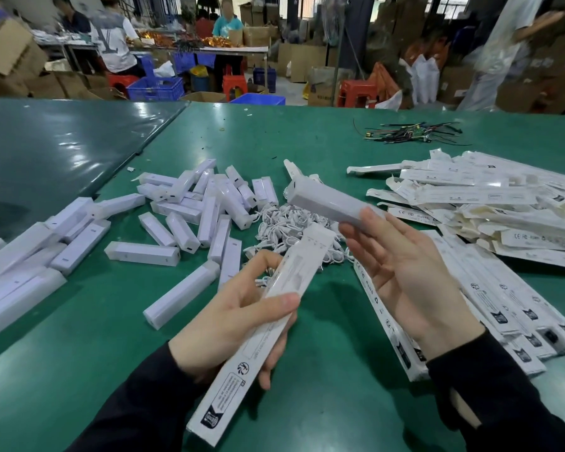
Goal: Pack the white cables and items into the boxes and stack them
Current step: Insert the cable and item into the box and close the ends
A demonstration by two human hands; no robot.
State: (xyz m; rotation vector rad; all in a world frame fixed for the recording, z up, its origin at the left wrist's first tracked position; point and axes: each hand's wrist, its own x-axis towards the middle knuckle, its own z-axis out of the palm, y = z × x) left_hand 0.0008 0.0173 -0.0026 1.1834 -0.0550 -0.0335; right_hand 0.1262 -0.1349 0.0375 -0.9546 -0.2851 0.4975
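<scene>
Left hand: we see the left hand [238,324] curled round a long white box [261,327], thumb across its top face and fingers underneath; the box slants from lower left up toward the middle of the table.
Box mouth: the far end of that box has its flap open and points at the cable heap.
Right hand: the right hand [402,272] is palm up with fingers mostly straight; its fingertips hold the near end of a white bar-shaped item [327,202], raised above the table.
Item and box: we find the item's near end just beside the box's open mouth, the two apart.
White cables: a tangled pile of white cables [287,226] lies on the table beyond both hands.
Loose items: many more white items [190,207] lie scattered left of the cables.
Flat boxes: a heap of unfolded boxes [490,200] lies at the right.
Packed boxes: a row of closed long boxes [516,308] lies side by side near the right sleeve.
Table: green table [307,135], with a bundle of dark wires [415,132] at the far side.
Background: we see people at another bench, blue crates and red stools.
</scene>
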